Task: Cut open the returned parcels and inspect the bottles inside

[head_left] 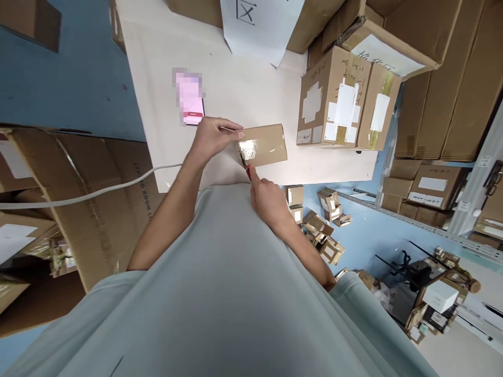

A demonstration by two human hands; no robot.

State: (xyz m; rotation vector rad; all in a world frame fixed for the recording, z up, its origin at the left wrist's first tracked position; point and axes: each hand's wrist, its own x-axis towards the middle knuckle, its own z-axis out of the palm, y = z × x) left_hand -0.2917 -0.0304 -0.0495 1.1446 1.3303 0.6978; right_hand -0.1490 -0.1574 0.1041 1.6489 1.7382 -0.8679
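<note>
A small brown cardboard box (pixel 267 145) lies on the white table, with shiny clear tape over its left part. My left hand (pixel 215 137) grips the box by its upper left corner, thumb and fingers closed on it. Held in my right hand (pixel 267 198) is a red-handled cutting tool (pixel 248 170), its dark tip against the lower left edge of the box. The fist hides most of the tool, so I cannot make out whether it is a knife or scissors.
A phone (pixel 190 99) with a pink screen lies left on the white table (pixel 243 89). Taped cartons (pixel 338 99) stand at the right. A white cable (pixel 98 193) crosses from the left. Cartons fill the shelves (pixel 432 183) and lie on the blue floor (pixel 361 225).
</note>
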